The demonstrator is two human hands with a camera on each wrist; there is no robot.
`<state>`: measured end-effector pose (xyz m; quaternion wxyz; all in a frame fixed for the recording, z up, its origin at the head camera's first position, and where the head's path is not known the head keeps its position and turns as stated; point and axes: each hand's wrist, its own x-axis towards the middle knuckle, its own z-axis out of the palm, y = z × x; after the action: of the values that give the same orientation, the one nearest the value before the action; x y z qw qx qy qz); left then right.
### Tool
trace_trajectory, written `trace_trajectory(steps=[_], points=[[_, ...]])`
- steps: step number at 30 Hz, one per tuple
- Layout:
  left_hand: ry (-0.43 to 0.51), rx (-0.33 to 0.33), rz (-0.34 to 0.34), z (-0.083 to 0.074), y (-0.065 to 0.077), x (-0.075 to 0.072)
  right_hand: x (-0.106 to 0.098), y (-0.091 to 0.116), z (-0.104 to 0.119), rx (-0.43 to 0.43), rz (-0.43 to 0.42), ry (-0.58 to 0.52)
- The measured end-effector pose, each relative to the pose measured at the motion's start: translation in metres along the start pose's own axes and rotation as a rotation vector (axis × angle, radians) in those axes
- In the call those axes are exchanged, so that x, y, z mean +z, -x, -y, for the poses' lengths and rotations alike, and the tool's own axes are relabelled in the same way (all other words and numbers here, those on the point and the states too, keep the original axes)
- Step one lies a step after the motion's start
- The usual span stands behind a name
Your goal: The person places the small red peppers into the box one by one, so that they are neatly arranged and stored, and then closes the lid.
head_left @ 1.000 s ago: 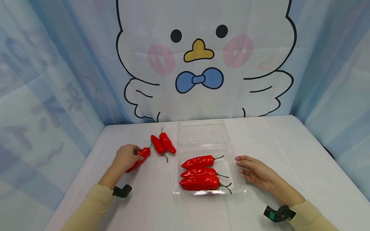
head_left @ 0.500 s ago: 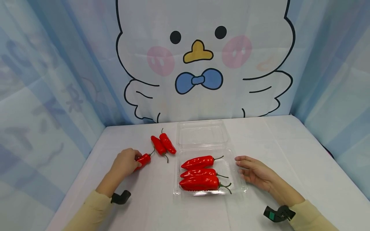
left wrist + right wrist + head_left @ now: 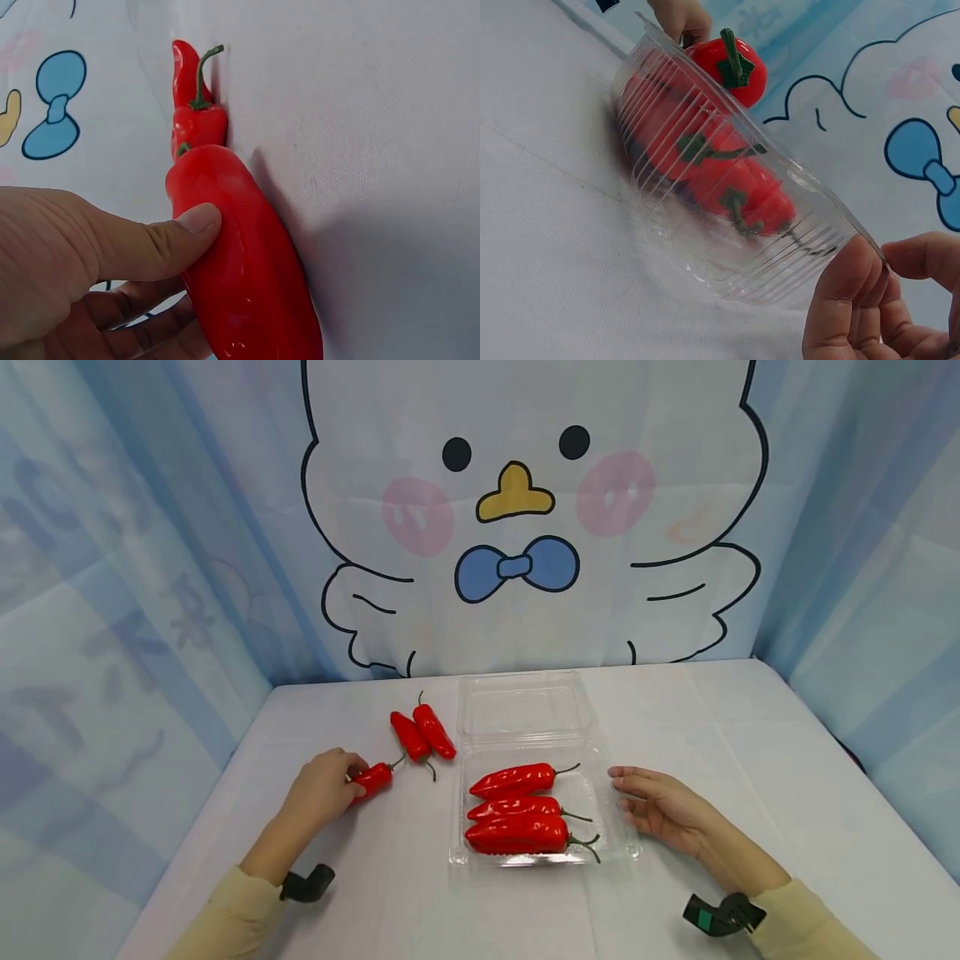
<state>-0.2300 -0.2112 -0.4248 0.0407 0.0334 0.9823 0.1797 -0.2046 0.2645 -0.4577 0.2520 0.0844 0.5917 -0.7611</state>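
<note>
In the head view my left hand (image 3: 318, 787) pinches a red chili pepper (image 3: 375, 779) left of the box, its green stem pointing to the back right. The left wrist view shows the thumb pressed on the held pepper (image 3: 244, 262); its lower end runs out of frame. Three red peppers (image 3: 517, 836) lie side by side in an open clear plastic clamshell box (image 3: 456, 839), stems to the right. My right hand (image 3: 667, 810) is at the box's right side. In the right wrist view its thumb and finger pinch the box's rim (image 3: 821, 191).
Two more red peppers, one nearer (image 3: 410, 737) and one farther (image 3: 434, 732), lie close together left of the box. The box's lid (image 3: 525, 706) lies open toward the back. A curtain with a cartoon bird (image 3: 517, 627) hangs behind the white table (image 3: 720, 735).
My left hand has moved slightly toward the front with the pepper, whose stem end has shifted lower and a little right. My right hand and the box have stayed in place.
</note>
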Motion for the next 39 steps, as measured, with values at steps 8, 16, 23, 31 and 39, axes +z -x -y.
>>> trace_trajectory(steps=[8,16,23,31,39], points=[[0.024,0.024,0.001,0.001,0.002,0.002,0.000,0.000,-0.001,-0.002,-0.001,0.011],[0.032,0.041,-0.011,-0.004,0.005,0.001,0.000,0.000,-0.001,-0.007,0.003,0.014],[0.040,0.047,-0.023,-0.012,0.008,-0.001,-0.001,0.000,-0.001,-0.009,0.010,0.004],[0.055,0.073,-0.055,-0.021,0.012,-0.004,-0.001,0.000,-0.002,-0.007,0.008,0.003],[0.059,0.115,-0.094,-0.035,0.018,-0.006,-0.001,-0.001,-0.001,-0.003,0.008,0.006]])
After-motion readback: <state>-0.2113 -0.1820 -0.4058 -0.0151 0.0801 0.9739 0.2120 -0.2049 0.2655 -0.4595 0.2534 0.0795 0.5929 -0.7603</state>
